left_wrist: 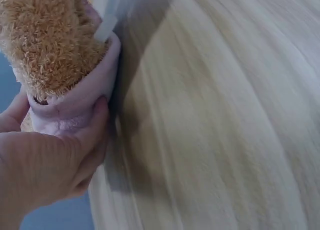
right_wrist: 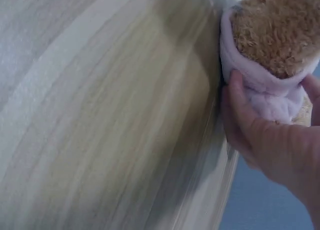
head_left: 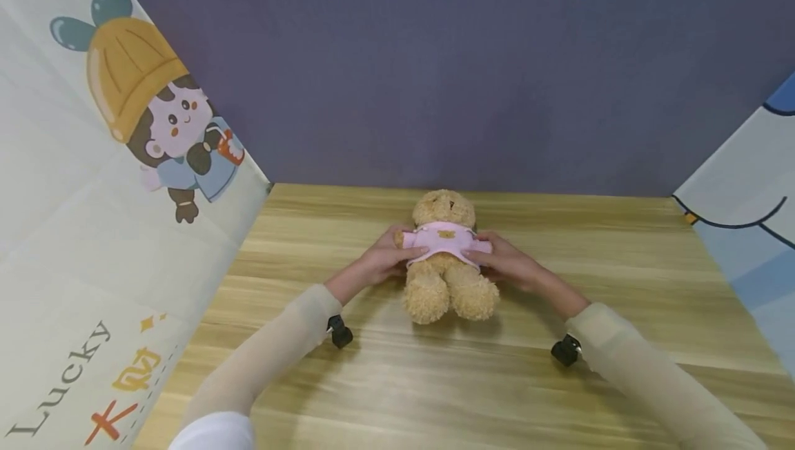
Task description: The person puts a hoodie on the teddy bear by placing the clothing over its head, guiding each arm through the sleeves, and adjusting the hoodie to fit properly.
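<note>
A tan plush teddy bear [head_left: 444, 243] in a pink shirt lies face up on the table, its head towards the back and its legs towards me. My left hand [head_left: 386, 257] grips its side at the shirt, thumb on the front. On the opposite side my right hand [head_left: 509, 261] holds the shirt the same way. In the left wrist view, the thumb and fingers of my left hand [left_wrist: 55, 160] pinch the pink shirt [left_wrist: 75, 107] below the fur. The right wrist view has my right hand [right_wrist: 275, 140] around the shirt hem [right_wrist: 260, 80]; some fingertips are hidden.
The wood-grain table [head_left: 397, 388] runs back to a dark blue-grey panel [head_left: 435, 70]. A white panel with a cartoon figure [head_left: 174, 119] stands along the left, and another printed panel [head_left: 739, 181] along the right. Black wrist devices [head_left: 339, 332] sit on both sleeves.
</note>
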The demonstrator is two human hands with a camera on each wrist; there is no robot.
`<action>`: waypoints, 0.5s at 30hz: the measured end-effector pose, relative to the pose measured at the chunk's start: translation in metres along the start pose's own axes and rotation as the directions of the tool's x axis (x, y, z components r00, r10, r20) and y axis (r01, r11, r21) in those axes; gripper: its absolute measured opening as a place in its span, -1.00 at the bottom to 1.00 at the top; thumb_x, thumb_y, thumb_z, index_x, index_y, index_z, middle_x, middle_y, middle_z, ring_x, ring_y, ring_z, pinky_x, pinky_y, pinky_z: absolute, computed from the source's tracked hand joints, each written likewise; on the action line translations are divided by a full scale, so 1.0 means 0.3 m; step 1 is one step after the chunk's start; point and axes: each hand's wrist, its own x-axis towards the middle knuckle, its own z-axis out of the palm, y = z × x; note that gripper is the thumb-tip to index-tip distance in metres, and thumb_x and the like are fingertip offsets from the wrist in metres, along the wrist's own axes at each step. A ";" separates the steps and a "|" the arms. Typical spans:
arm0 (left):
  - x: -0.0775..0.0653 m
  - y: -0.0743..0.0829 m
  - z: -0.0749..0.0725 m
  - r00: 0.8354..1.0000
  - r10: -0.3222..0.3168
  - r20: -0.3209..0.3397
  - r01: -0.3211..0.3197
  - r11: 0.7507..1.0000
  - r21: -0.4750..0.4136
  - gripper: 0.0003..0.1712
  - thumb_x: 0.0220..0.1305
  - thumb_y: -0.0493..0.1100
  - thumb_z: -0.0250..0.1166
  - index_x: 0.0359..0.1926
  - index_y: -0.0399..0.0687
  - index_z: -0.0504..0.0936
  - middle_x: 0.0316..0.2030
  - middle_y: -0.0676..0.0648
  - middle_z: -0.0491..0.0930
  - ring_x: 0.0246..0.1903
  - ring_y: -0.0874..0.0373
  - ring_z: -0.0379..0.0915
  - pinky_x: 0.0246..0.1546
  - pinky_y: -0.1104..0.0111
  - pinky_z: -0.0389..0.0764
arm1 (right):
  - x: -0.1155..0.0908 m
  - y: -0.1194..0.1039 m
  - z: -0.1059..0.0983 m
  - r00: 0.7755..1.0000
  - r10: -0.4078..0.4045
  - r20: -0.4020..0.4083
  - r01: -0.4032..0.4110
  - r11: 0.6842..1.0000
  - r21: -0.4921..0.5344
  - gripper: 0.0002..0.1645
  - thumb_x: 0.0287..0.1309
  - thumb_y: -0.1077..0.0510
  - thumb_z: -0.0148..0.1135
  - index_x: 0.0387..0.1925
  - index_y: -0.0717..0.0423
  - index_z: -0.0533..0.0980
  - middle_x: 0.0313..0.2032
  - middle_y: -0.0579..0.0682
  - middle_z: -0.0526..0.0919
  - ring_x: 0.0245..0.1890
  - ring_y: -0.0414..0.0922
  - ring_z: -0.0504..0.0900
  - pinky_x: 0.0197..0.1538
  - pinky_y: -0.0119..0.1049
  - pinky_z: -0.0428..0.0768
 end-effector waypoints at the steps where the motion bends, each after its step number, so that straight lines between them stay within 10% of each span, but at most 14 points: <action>1: 0.000 -0.002 0.000 1.000 -0.001 0.008 0.001 1.000 0.013 -0.14 0.24 -0.38 0.41 0.44 -0.05 0.15 0.09 -0.24 0.44 -0.18 0.02 0.56 -0.17 0.16 0.71 | 0.005 0.002 0.006 1.000 -0.009 0.008 0.009 1.000 0.006 -0.03 0.41 0.07 0.23 0.52 0.32 -0.12 -0.15 0.06 0.44 -0.35 -0.22 0.54 -0.24 -0.36 0.63; 8: -0.014 -0.023 -0.024 0.990 0.069 0.120 -0.083 0.990 0.116 0.06 0.06 -0.56 0.45 0.47 -0.07 0.08 0.08 -0.29 0.49 -0.21 0.04 0.57 -0.31 0.35 0.68 | 0.013 0.023 -0.005 0.994 -0.080 0.070 0.083 0.996 -0.038 -0.03 0.15 0.33 0.43 0.41 0.47 0.04 -0.09 0.18 0.52 -0.22 -0.11 0.62 -0.15 -0.28 0.69; 15: -0.023 -0.032 -0.070 0.986 0.153 0.061 -0.158 0.984 0.082 -0.39 0.29 -0.42 0.35 0.33 -0.31 0.38 -0.13 -0.20 0.62 -0.30 0.11 0.65 -0.02 0.09 0.69 | -0.009 0.037 -0.051 0.992 -0.129 0.010 0.130 0.985 -0.110 -0.25 0.45 0.09 0.20 0.46 0.42 0.19 0.15 0.25 0.53 -0.06 -0.19 0.64 0.08 -0.21 0.66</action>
